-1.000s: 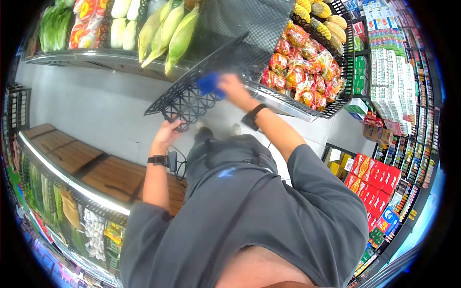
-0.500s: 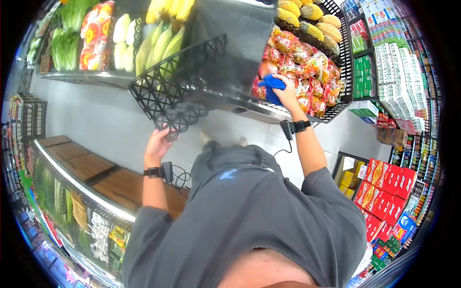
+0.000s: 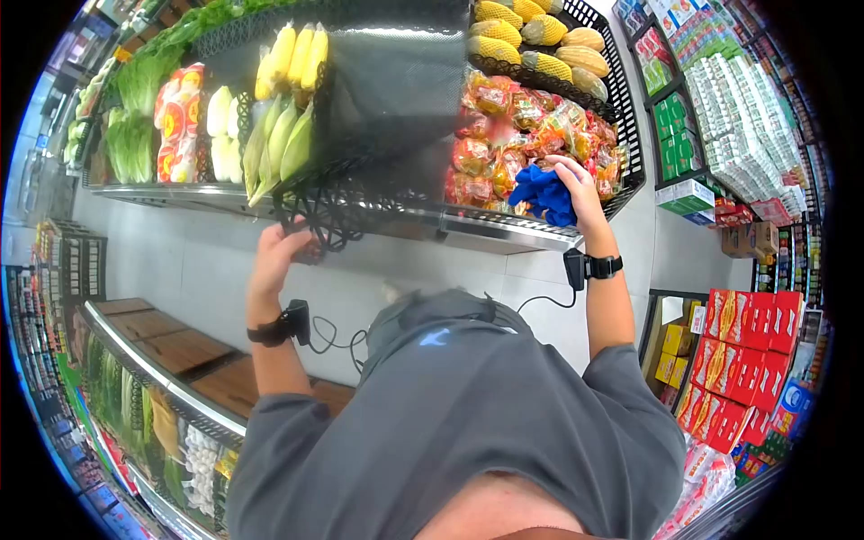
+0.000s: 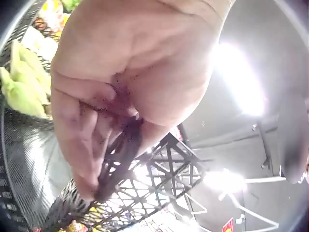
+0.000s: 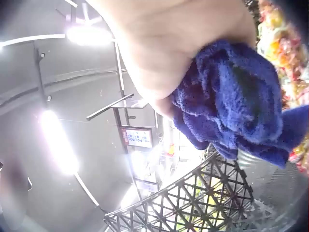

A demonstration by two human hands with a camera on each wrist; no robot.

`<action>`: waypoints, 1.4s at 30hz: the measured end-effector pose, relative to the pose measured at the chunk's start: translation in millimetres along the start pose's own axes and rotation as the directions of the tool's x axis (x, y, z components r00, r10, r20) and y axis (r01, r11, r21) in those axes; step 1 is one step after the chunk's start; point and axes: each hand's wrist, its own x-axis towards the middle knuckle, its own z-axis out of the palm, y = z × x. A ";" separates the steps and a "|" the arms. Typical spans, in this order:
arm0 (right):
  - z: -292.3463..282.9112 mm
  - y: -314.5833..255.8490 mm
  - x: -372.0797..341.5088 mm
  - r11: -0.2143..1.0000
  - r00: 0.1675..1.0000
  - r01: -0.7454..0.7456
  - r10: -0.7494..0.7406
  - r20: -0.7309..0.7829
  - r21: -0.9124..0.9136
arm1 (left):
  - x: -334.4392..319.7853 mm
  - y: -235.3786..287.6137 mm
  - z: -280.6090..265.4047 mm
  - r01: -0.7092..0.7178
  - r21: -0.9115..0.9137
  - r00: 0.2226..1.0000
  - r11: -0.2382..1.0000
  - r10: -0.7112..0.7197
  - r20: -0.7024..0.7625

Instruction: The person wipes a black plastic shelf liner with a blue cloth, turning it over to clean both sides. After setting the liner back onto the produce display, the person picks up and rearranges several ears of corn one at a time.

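Observation:
My left hand (image 3: 274, 263) grips the near end of a black plastic lattice panel (image 3: 328, 216), fingers curled round its edge in the left wrist view. The panel is tilted over the front edge of the produce stand, beside the corn in husks (image 3: 281, 148), and looks blurred. A crumpled blue cloth (image 5: 231, 101) is held in my right hand (image 3: 583, 202), bunched under the fingers and thumb. That hand is over the near side of the bagged red and yellow fruit (image 3: 490, 157). In the right wrist view the panel's open grid (image 5: 193, 195) appears below the cloth.
Dark mesh matting (image 3: 396, 90) covers the stand section between the corn and the bagged fruit. Netted yellow melons (image 3: 544, 30) lie behind the fruit. A metal ledge (image 3: 504, 225) runs along the stand's front. Wooden crates (image 3: 180, 351) stand behind on the left, red boxes (image 3: 742, 346) on the right.
My right hand has carried the blue cloth from the panel out to the right, over the bagged fruit. The panel, in my left hand, has swung and changed its tilt. The view has shifted.

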 end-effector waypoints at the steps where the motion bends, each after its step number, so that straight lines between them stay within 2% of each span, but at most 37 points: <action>1: -4.8 -0.7 -3.3 1.000 1.000 -0.001 0.000 0.019 0.026 | -2.5 10.8 9.9 -0.071 0.112 0.997 0.991 0.075 -0.031; 3: -8.5 -2.5 -11.3 0.999 0.997 0.003 -0.007 0.071 0.046 | -5.1 25.8 28.9 -0.193 0.341 0.970 0.920 0.230 -0.072; 4: -6.7 -5.8 -17.6 0.998 0.995 -0.013 0.007 0.099 0.056 | -4.6 29.1 39.7 -0.324 0.525 0.898 0.787 0.430 -0.090; 7: -5.7 -3.7 -32.3 1.000 0.989 -0.013 0.015 0.147 -0.013 | -26.6 58.7 84.4 -0.275 0.743 0.831 0.610 0.540 -0.136; 9: -2.0 -9.9 -43.7 0.997 0.983 -0.003 0.017 0.181 -0.077 | -28.2 56.6 100.0 -0.438 0.755 0.711 0.488 0.702 -0.042; 11: -4.3 -7.8 -48.7 0.994 0.978 0.014 0.009 0.207 -0.111 | -23.1 51.9 106.6 -0.591 0.736 0.555 0.329 0.828 0.076; 13: -5.2 -2.5 -51.3 0.999 0.978 -0.036 0.042 0.206 -0.035 | -30.8 55.4 119.9 -0.605 0.757 0.513 0.245 0.848 0.135; 17: -7.8 19.3 -50.3 0.997 0.979 -0.065 0.073 0.188 -0.046 | -38.5 51.3 130.4 -0.655 0.747 0.416 0.115 0.880 0.230; 19: -2.4 15.8 -52.3 0.995 0.965 -0.090 0.097 0.242 -0.039 | -42.9 50.8 134.6 -0.664 0.745 0.367 0.070 0.898 0.243; 20: -0.7 19.8 -50.0 0.997 0.968 -0.019 0.039 0.249 -0.081 | -44.8 51.6 137.1 -0.660 0.749 0.346 0.058 0.908 0.235; 23: 7.5 25.4 -49.2 0.982 0.946 -0.186 0.170 0.275 0.034 | -46.0 49.9 140.3 -0.642 0.766 0.265 -0.003 0.937 0.226; 25: 11.2 37.6 -46.6 0.978 0.941 -0.202 0.180 0.287 0.047 | -47.8 51.8 146.2 -0.606 0.795 0.254 -0.035 0.938 0.235; 26: 12.1 46.9 -45.5 0.989 0.952 -0.146 0.139 0.272 0.004 | -48.2 53.3 150.4 -0.588 0.808 0.249 -0.049 0.939 0.238; 29: 20.7 26.9 -51.9 0.978 0.934 -0.191 0.155 0.322 0.084 | -45.2 60.8 167.2 -0.519 0.842 0.226 -0.148 0.926 0.302; 33: 25.2 3.2 -48.5 0.986 0.912 -0.122 0.065 0.404 0.117 | -32.2 57.2 188.4 -0.517 0.823 0.251 -0.236 0.877 0.410; 34: 24.5 0.3 -45.0 0.987 0.893 -0.118 0.057 0.446 0.111 | -28.3 52.5 193.2 -0.518 0.811 0.234 -0.270 0.868 0.439; 37: 29.1 -23.9 -41.2 0.969 0.845 -0.202 0.100 0.526 0.140 | -25.6 47.9 211.2 -0.612 0.732 0.216 -0.298 0.828 0.517; 41: 16.8 32.3 -28.9 0.949 0.736 -0.311 0.200 0.647 0.060 | -25.5 47.8 235.5 -0.708 0.641 0.124 -0.297 0.842 0.526; 42: 14.2 31.4 -34.7 0.927 0.724 -0.366 0.232 0.649 0.076 | -25.1 48.7 236.8 -0.710 0.632 0.138 -0.310 0.819 0.557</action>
